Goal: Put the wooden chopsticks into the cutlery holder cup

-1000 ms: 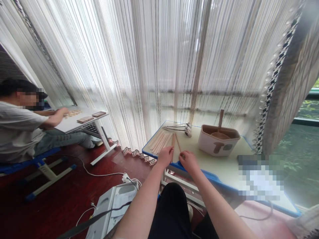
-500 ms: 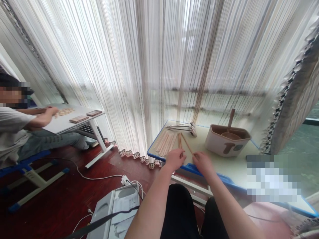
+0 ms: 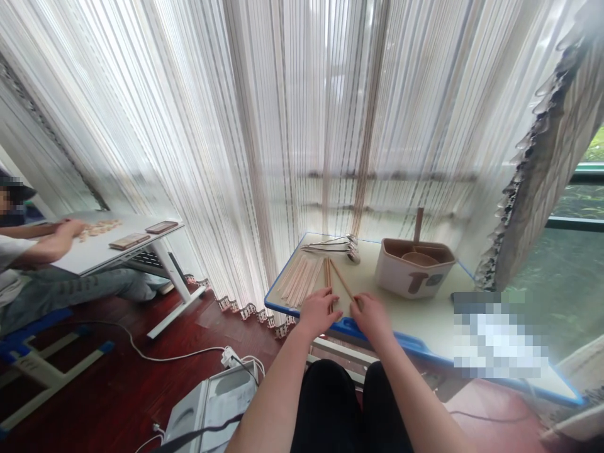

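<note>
My left hand (image 3: 321,311) rests at the near edge of the small table, its fingers curled over the lower ends of a couple of wooden chopsticks (image 3: 328,274) lying side by side. To its right, my right hand (image 3: 372,314) pinches the near end of a single chopstick (image 3: 341,279), which slants away to the upper left. A bundle of pale, thin sticks (image 3: 300,280) lies left of the chopsticks. Behind them is a pile of metal spoons (image 3: 328,244), bowls toward the right. The fingertips of both hands are partly hidden.
A utensil holder (image 3: 401,277) with brown compartments and an upright handle stands right of my hands on the blue-edged table (image 3: 425,318). At the left, another person's hands (image 3: 70,228) work over small pieces on a white table (image 3: 89,257). A grey case (image 3: 189,409) and cables lie on the floor.
The view has turned slightly right, so everything appears further left. My left hand's thumb and fingers look more spread. My right hand still holds the single chopstick.
</note>
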{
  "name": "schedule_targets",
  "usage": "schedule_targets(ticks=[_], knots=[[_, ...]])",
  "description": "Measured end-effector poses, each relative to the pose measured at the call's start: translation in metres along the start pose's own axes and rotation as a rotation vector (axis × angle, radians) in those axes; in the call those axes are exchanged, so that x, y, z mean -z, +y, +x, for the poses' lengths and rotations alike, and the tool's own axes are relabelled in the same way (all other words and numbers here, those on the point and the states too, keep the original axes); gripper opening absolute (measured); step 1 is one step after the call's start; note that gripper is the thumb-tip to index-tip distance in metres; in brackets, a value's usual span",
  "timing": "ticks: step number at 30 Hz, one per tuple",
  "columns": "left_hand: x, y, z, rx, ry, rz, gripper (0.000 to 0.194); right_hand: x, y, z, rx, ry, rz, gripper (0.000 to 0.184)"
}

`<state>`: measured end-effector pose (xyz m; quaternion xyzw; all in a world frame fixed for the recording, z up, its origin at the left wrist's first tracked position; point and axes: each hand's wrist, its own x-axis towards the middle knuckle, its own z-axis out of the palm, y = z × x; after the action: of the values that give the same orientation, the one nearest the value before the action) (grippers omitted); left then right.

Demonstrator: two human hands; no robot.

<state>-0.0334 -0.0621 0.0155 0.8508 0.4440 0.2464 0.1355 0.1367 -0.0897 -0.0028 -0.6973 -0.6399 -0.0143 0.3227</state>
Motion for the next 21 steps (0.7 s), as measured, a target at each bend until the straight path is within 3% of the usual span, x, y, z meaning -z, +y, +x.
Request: schedule_targets(ticks=[10,15,21], knots=[[0.003,0.009,0.007,0.093,-0.061,-0.050,0.043,0.003,0.015,-0.006,-0.073,-0.035,0.054,0.033],[0.002,0.013,0.008,0.093,0.005,-0.117,0.040,0.015,0.031,-0.008,-0.010,-0.087,0.047,0.029],[-0.001,0.017,0.010,0.102,0.135,-0.342,0.033,0.042,0.059,-0.004,-0.114,-0.091,-0.061,0.023]])
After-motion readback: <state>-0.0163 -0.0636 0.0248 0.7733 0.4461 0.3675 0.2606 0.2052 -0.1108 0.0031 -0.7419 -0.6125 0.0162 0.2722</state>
